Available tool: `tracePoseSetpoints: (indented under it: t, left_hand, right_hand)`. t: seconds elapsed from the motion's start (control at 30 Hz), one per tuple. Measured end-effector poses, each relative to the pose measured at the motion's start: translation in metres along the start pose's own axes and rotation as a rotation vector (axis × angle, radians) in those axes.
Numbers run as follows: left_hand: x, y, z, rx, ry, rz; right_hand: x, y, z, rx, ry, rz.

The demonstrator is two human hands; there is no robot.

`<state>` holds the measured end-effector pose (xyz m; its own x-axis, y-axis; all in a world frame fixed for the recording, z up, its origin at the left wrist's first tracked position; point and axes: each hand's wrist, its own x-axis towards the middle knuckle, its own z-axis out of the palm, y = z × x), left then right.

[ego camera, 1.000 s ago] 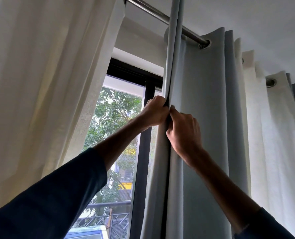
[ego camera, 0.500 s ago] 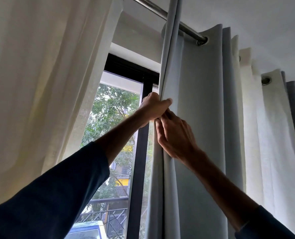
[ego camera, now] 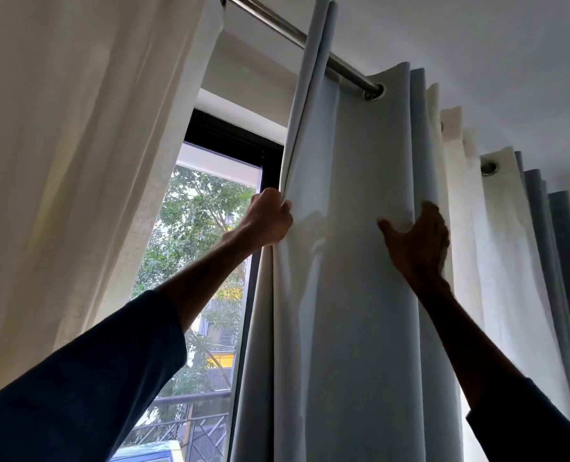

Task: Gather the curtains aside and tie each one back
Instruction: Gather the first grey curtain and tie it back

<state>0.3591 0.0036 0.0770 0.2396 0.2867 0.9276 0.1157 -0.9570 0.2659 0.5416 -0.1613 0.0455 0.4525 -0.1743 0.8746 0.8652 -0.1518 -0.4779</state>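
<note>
Head view: gathering step underway on grey curtain (ego camera: 353,295), hanging from rod (ego camera: 310,45) right of window (ego camera: 210,245). Left hand (ego camera: 270,218) closing on curtain's leading edge, pinching folded hem. Right hand (ego camera: 416,241) spreading open, palm pressing against pleat further right, gripping nothing. Next move likely calling for sliding folds rightward, bunching. Count: two hands, one grey curtain, one cream curtain (ego camera: 77,161) at left, one rod. Tie-back not visible.

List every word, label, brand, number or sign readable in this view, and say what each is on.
None can be read. The grey curtain, the cream curtain and the rod carry no print, nor do the sleeves. Nothing legible shows on the yellow building seen through the window.
</note>
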Motion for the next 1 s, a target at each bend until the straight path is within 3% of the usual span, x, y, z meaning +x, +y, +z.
tracePoseSetpoints:
  t: [0.53,0.7,0.87,1.0]
  left_hand:
    - [0.002,-0.012,-0.015,0.076,-0.017,0.044]
    - [0.003,-0.016,-0.016,0.098,-0.023,0.062]
    - [0.002,-0.012,-0.015,0.138,-0.049,0.065]
    - [0.004,-0.011,-0.016,0.142,-0.092,0.062]
  right_hand:
    - [-0.003,-0.021,0.027,0.059,-0.033,0.065]
    - [-0.02,-0.07,0.032,-0.078,-0.09,-0.184]
    - [-0.044,-0.125,0.037,-0.022,-0.092,-0.382]
    - [-0.057,-0.144,0.043,-0.047,0.001,-0.561]
